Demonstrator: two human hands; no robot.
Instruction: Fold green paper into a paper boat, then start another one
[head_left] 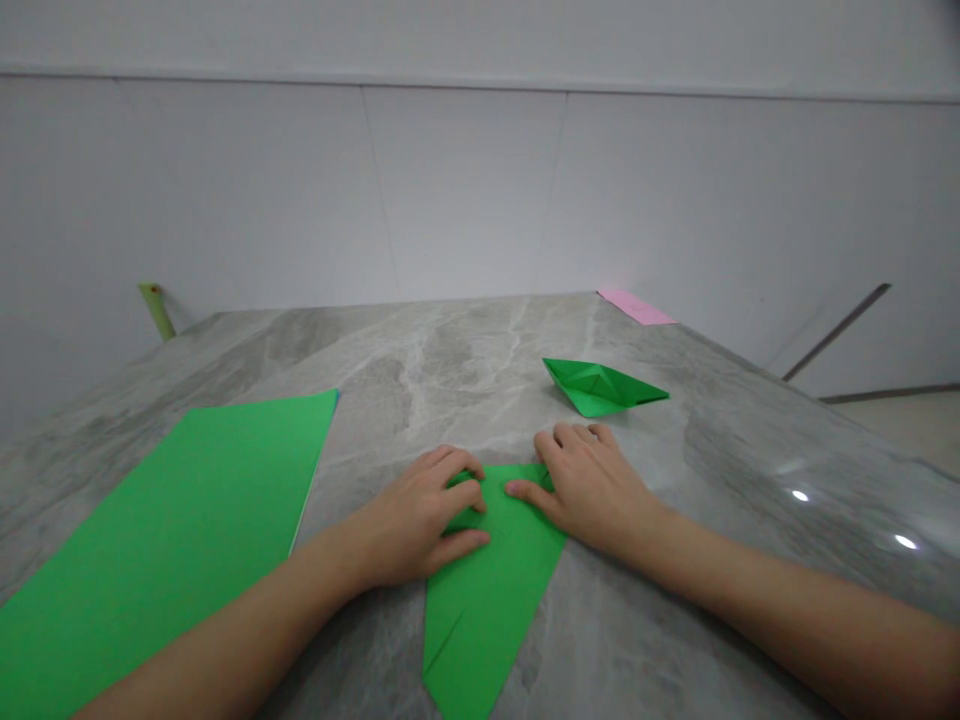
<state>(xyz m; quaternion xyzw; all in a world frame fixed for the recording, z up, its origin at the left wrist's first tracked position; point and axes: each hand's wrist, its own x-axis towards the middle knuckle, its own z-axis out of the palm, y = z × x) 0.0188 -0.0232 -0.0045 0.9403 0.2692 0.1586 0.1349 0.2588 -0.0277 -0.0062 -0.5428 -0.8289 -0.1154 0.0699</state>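
A folded sheet of green paper [495, 590] lies on the table in front of me, narrowing to a blunt point toward the near edge, with a short crease line low on its left side. My left hand [427, 510] has its bent fingers and thumb on the paper's upper left edge, where a darker green fold shows beneath them. At the upper right corner, my right hand [589, 485] grips the paper with its fingers curled over the far edge and its thumb on top. The fingertips partly hide both upper corners.
Beyond my right hand stands a folded green paper boat [600, 388]. Large green sheets [202, 530] lie at the left. A pink paper [636, 307] rests at the far right edge of the grey marbled table [420, 375]. Behind is a white wall [465, 190].
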